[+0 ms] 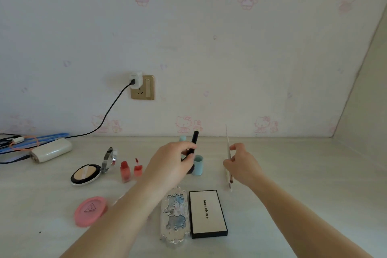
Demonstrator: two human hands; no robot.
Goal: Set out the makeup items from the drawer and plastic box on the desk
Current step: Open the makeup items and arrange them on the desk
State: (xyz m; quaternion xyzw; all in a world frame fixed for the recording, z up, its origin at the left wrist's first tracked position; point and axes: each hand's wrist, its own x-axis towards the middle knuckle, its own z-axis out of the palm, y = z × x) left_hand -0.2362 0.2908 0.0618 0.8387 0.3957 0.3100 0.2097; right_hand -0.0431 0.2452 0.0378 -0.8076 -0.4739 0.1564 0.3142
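In the head view, both bare forearms reach forward over the pale tabletop. The left hand has its fingers closed around a black tube, which points up and away toward the wall. The right hand pinches a thin pale brush between its fingers; the brush stands nearly upright, with its dark lower end just above the tabletop.

Just beside the left hand, on its right, a light blue cylinder stands upright. Behind the hand, a small blue cap is partly hidden. To the left stand two small red bottles, and further left lies an open powder compact with its mirror lid raised. Near the front edge, a round pink case lies flat under the left forearm side. Between the arms, an ornate silver palette lies touching or almost touching a white box with black border, printed "Mooekiss".

At the far left, a white power bank rests among cables. A black cable goes up to a charger in the gold wall socket.
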